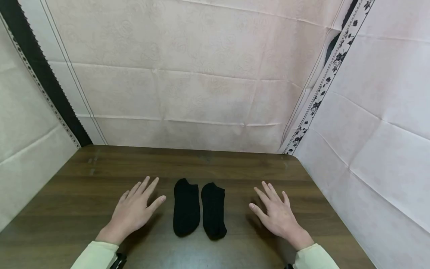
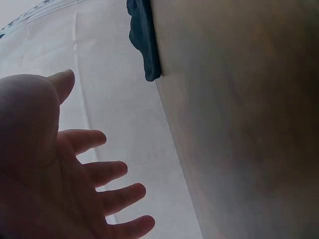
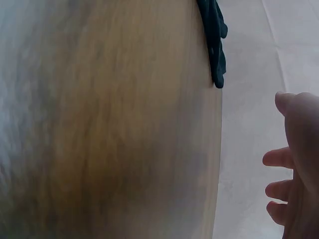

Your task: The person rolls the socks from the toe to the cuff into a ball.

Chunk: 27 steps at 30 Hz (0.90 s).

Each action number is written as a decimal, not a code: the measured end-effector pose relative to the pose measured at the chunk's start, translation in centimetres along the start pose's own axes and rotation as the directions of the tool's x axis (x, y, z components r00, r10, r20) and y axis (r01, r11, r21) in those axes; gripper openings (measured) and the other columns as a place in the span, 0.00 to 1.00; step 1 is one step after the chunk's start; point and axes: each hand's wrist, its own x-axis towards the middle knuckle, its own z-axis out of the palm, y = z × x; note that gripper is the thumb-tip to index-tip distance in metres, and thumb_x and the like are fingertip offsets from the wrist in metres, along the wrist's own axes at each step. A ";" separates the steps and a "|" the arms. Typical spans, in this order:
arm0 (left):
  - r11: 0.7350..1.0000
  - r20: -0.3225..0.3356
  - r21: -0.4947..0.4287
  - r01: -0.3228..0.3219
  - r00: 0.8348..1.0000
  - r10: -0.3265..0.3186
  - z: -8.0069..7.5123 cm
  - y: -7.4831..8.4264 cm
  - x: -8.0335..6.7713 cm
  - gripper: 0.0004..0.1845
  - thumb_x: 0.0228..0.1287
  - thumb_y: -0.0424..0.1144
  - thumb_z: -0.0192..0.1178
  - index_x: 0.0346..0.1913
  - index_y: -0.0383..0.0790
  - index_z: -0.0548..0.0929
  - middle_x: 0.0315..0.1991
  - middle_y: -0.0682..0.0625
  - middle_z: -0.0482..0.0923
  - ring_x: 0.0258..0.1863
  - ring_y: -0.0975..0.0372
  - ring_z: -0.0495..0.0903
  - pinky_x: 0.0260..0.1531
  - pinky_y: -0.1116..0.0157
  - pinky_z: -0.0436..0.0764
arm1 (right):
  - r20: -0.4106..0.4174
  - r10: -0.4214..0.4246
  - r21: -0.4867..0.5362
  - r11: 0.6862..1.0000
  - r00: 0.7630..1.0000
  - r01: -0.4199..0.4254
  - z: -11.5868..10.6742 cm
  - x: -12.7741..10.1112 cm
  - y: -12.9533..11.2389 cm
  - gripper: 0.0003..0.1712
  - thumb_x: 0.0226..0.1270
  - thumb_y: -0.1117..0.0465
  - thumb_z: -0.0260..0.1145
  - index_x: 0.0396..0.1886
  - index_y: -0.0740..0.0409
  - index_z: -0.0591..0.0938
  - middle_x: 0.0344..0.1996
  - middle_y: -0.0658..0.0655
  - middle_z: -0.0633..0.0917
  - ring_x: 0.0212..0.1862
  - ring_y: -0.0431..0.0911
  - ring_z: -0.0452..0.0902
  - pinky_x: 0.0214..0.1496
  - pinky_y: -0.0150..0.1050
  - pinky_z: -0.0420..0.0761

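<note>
Two black ankle socks lie flat side by side on the wooden table, a narrow gap between them: a left sock (image 1: 186, 207) and a right sock (image 1: 213, 211). To their left my left hand (image 1: 132, 213) is held with fingers spread and nothing in it. My right hand (image 1: 276, 215) is off to the right of the socks, farther from them, also spread and holding nothing. Dark sock fabric (image 2: 144, 42) shows at the top of the left wrist view, apart from the fingers. The right wrist view has sock fabric (image 3: 214, 42) at its top too, clear of the hand.
The brown wooden table (image 1: 161, 164) ends at a back edge against a hanging white cloth (image 1: 201, 93). More white cloth (image 1: 376, 112) stands along the right side, with a floral border strip. Another pale cloth (image 1: 27, 149) hangs at the left beside a black band.
</note>
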 end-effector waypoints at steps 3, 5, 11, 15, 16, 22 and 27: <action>1.000 -0.004 0.001 -0.008 1.000 0.008 0.0 0.2 0.1 0.41 0.74 0.67 0.44 0.79 0.44 0.58 0.77 0.34 0.53 0.72 0.36 0.57 0.63 0.30 0.54 | 0.009 -0.005 0.020 1.000 1.000 0.004 0.2 -0.1 -0.4 0.40 0.73 0.31 0.52 0.73 0.51 0.72 0.77 0.59 0.61 0.77 0.57 0.52 0.69 0.70 0.47; 1.000 -0.005 -0.002 -0.012 1.000 0.012 0.1 0.2 0.1 0.42 0.74 0.67 0.44 0.79 0.43 0.58 0.76 0.34 0.54 0.72 0.36 0.57 0.63 0.30 0.55 | 0.015 -0.010 0.035 0.999 1.000 0.010 0.2 -0.1 -0.6 0.40 0.73 0.31 0.52 0.73 0.51 0.72 0.77 0.58 0.61 0.77 0.57 0.53 0.69 0.69 0.48; 1.000 -0.021 -0.011 -0.019 1.000 0.018 0.4 0.2 0.5 0.41 0.75 0.66 0.46 0.79 0.43 0.59 0.75 0.33 0.56 0.71 0.37 0.60 0.61 0.31 0.59 | -0.017 -0.037 0.082 0.996 0.999 0.038 0.6 0.0 -1.1 0.39 0.73 0.33 0.56 0.71 0.54 0.73 0.73 0.59 0.67 0.74 0.57 0.61 0.68 0.66 0.60; 1.000 -0.046 -0.023 -0.010 0.999 0.009 0.5 0.2 0.9 0.38 0.75 0.61 0.51 0.78 0.41 0.61 0.74 0.33 0.60 0.69 0.37 0.64 0.59 0.31 0.63 | -0.018 -0.027 0.163 0.986 0.999 0.030 0.8 0.0 -1.5 0.38 0.72 0.35 0.59 0.71 0.54 0.74 0.71 0.60 0.71 0.70 0.57 0.67 0.65 0.62 0.68; 1.000 -0.054 -0.027 -0.008 0.999 0.006 0.5 0.2 0.9 0.38 0.75 0.59 0.52 0.77 0.40 0.61 0.73 0.33 0.61 0.68 0.37 0.65 0.58 0.32 0.64 | -0.010 -0.017 0.190 0.982 1.000 0.019 0.8 0.1 -1.6 0.38 0.72 0.35 0.60 0.71 0.54 0.74 0.70 0.59 0.72 0.70 0.56 0.68 0.64 0.61 0.69; 0.996 -0.078 -0.089 0.011 0.997 -0.018 0.5 0.4 1.3 0.36 0.75 0.56 0.55 0.76 0.39 0.63 0.70 0.33 0.66 0.63 0.36 0.70 0.54 0.33 0.69 | 0.024 0.049 0.354 0.934 0.998 -0.055 0.7 0.2 -2.5 0.34 0.70 0.42 0.67 0.69 0.54 0.76 0.65 0.55 0.78 0.66 0.52 0.73 0.64 0.55 0.72; 0.990 -0.077 -0.133 0.047 0.995 -0.057 0.5 0.5 1.5 0.37 0.75 0.60 0.52 0.76 0.38 0.64 0.67 0.31 0.70 0.60 0.36 0.73 0.52 0.35 0.72 | 0.061 0.088 0.507 0.856 0.994 -0.107 1.0 0.3 -3.2 0.32 0.68 0.45 0.70 0.66 0.56 0.78 0.58 0.58 0.83 0.59 0.51 0.80 0.58 0.52 0.78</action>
